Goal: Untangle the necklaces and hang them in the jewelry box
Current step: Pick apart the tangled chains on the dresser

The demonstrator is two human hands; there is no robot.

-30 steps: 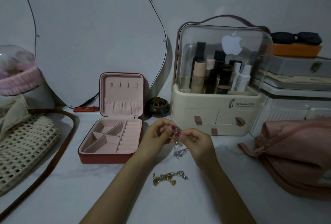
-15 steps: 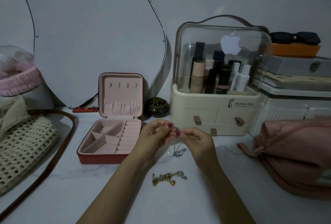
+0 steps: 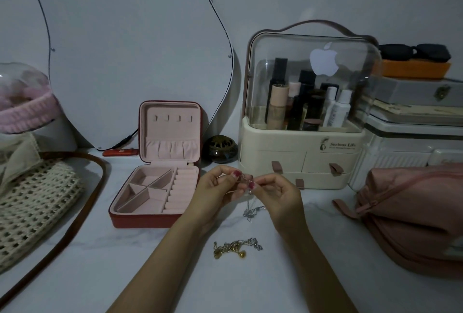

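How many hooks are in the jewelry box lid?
4, in a row across the upper part of the open lid: at and. All bare.

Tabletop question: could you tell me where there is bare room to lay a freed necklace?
Bare marble lies between the jewelry box and the woven bag, and near the front edge left of the tangled chains. Right is crowded by the pink pouch.

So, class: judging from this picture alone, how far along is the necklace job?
Done: nothing hung; the hooks in the open jewelry box are bare. In hand: left hand and right hand pinch a silver necklace. Left: the gold tangle on the table.
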